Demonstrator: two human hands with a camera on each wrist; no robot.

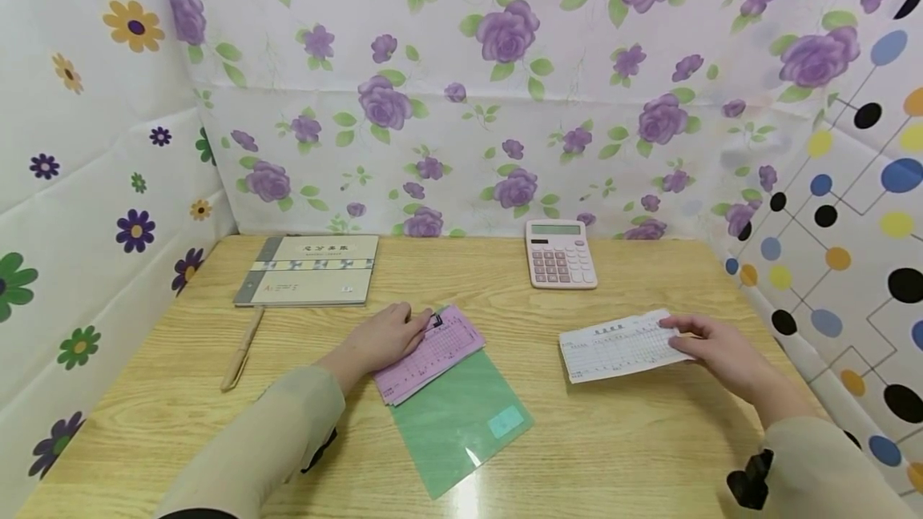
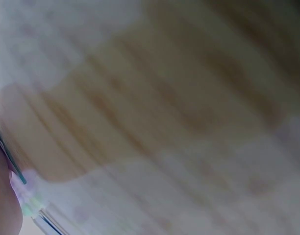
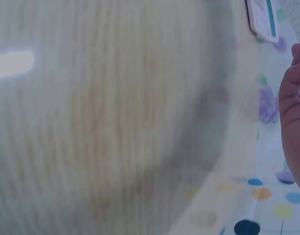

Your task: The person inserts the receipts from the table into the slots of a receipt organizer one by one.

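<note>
My left hand grips the upper left edge of a stack of pink printed forms, its fingertips close to a small black clip. Beneath the forms, slanting toward me, is a translucent green folder with a light blue label. In the left wrist view, a thin dark green edge shows beside part of the hand. My right hand pinches the right end of a white printed form, fingers above it. The right wrist view catches the curled fingers at its right border.
Back left lies a grey-and-cream account book, with a tan pen in front of it. A pink calculator sits near the back wall. Patterned cloth encloses the wooden table at the back and both sides.
</note>
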